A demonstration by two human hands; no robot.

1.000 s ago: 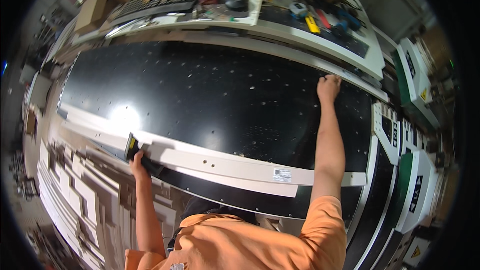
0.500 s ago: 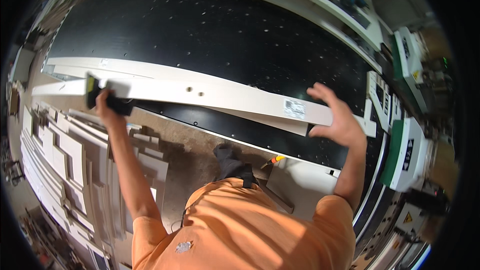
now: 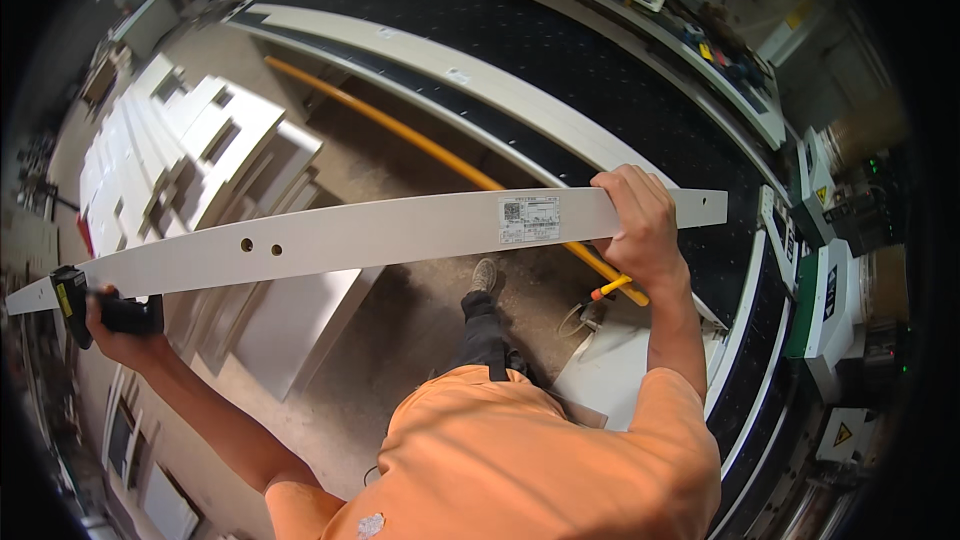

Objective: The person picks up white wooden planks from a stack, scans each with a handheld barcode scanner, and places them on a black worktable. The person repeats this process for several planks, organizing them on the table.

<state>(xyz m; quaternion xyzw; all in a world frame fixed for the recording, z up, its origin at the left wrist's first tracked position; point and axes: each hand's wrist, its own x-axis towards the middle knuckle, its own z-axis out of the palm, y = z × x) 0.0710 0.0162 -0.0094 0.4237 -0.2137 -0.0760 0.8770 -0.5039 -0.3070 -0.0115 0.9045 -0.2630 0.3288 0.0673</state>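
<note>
A long narrow white board (image 3: 380, 232) with a printed label and two small holes is held level in front of me, off the machine bed. My right hand (image 3: 640, 225) grips it near its right end, just right of the label. My left hand (image 3: 115, 325) is under the board's left end and holds a black handheld scanner (image 3: 85, 302) with a yellow patch; whether that hand also supports the board I cannot tell.
The big black machine bed (image 3: 600, 70) curves across the top with another white strip (image 3: 480, 90) lying on it. A yellow hose (image 3: 420, 145) runs along the floor. Stacks of white panels (image 3: 190, 150) stand at left. Green and white machine units (image 3: 830, 290) are at right.
The white board has been lifted off the black bed and carried toward me, over the floor. My right hand moved from the bed's far edge onto the board's right end.
</note>
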